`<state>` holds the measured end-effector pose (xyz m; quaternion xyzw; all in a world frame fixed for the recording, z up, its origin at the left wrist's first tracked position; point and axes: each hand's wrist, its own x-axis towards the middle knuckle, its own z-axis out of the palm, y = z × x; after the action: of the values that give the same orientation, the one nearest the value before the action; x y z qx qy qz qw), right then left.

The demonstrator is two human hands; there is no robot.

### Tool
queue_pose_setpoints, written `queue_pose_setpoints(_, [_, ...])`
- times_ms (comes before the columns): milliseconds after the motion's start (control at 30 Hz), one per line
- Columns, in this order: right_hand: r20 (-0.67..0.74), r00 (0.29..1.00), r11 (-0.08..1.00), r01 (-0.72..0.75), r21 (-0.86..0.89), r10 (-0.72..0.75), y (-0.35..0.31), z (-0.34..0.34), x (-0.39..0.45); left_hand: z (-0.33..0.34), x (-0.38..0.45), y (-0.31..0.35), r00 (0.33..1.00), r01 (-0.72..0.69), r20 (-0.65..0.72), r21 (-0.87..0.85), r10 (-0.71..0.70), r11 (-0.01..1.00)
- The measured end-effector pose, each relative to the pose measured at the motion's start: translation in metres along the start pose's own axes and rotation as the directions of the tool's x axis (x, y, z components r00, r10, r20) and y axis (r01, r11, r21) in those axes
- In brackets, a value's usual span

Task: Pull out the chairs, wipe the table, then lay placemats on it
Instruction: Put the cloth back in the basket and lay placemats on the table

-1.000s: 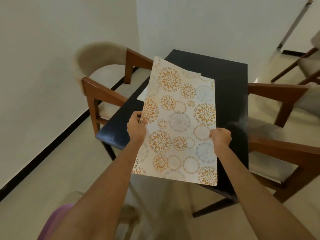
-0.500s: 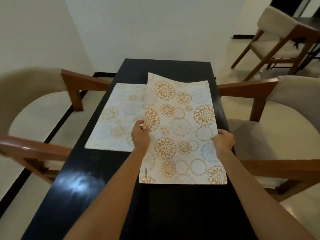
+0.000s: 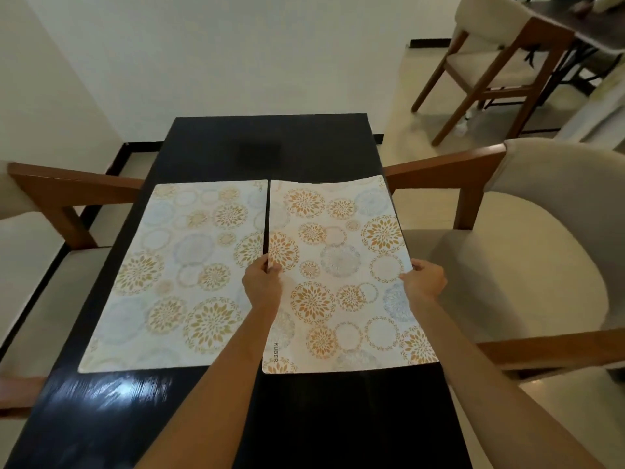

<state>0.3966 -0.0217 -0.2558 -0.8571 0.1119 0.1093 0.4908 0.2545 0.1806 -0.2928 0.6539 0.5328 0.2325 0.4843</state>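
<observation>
Both hands — left hand (image 3: 263, 286), right hand (image 3: 424, 282) — grip the right placemat's (image 3: 341, 265) edges.

Home dining area. Dark rectangular dining table (image 3: 270, 143) against plain white wall, wooden armchairs with beige upholstery either side (image 3: 527, 231) (image 3: 50, 198), floral placemats (image 3: 176, 275) on top. Cream tiled floor, black skirting. Another matching chair (image 3: 487, 59) in background.

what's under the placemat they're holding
The black table shows around the held placemat, which both hands pinch by its side edges. Whatever lies directly beneath it is covered.
</observation>
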Motion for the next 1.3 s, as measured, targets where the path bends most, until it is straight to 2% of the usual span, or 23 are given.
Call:
queue_pose_setpoints(200, [0.033, 0.999, 0.999, -0.032, 0.031, 0.031, 0.004, 0.003, 0.014, 0.005, 0.005, -0.001, 0.999, -0.022, -0.032, 0.247, 0.031, 0.969])
queue_pose_setpoints(400, [0.015, 0.995, 0.994, -0.1, 0.044, 0.099, 0.003, 0.01, 0.026, 0.008, 0.009, -0.002, 0.999, -0.042, -0.016, 0.242, 0.047, 0.969])
queue_pose_setpoints(600, [0.039, 0.985, 0.963, -0.175, 0.203, 0.17, 0.006, 0.014, 0.035, 0.008, 0.017, -0.004, 0.998, -0.061, -0.001, 0.219, 0.062, 0.974])
queue_pose_setpoints(700, [0.039, 0.984, 0.961, -0.176, 0.214, 0.172, 0.006, 0.015, 0.039, 0.01, 0.023, -0.004, 0.998, -0.049, -0.017, 0.209, 0.054, 0.977])
queue_pose_setpoints(833, [0.004, 0.988, 0.971, -0.153, 0.181, 0.155, 0.008, 0.017, 0.042, 0.014, 0.028, -0.005, 0.998, -0.041, -0.036, 0.209, 0.05, 0.977])
queue_pose_setpoints(1000, [-0.024, 0.997, 0.997, -0.068, 0.022, 0.069, 0.01, 0.02, 0.04, 0.016, 0.03, -0.003, 0.998, -0.018, -0.058, 0.18, 0.028, 0.983])
queue_pose_setpoints(1133, [-0.001, 0.999, 0.997, -0.046, -0.066, 0.046, 0.008, 0.015, 0.046, 0.015, 0.031, 0.0, 0.997, 0.004, -0.075, 0.138, 0.006, 0.99])
queue_pose_setpoints(1300, [0.027, 0.997, 0.995, -0.07, -0.078, 0.072, 0.01, 0.012, 0.056, 0.017, 0.038, 0.002, 0.99, 0.069, -0.13, 0.121, -0.053, 0.99])
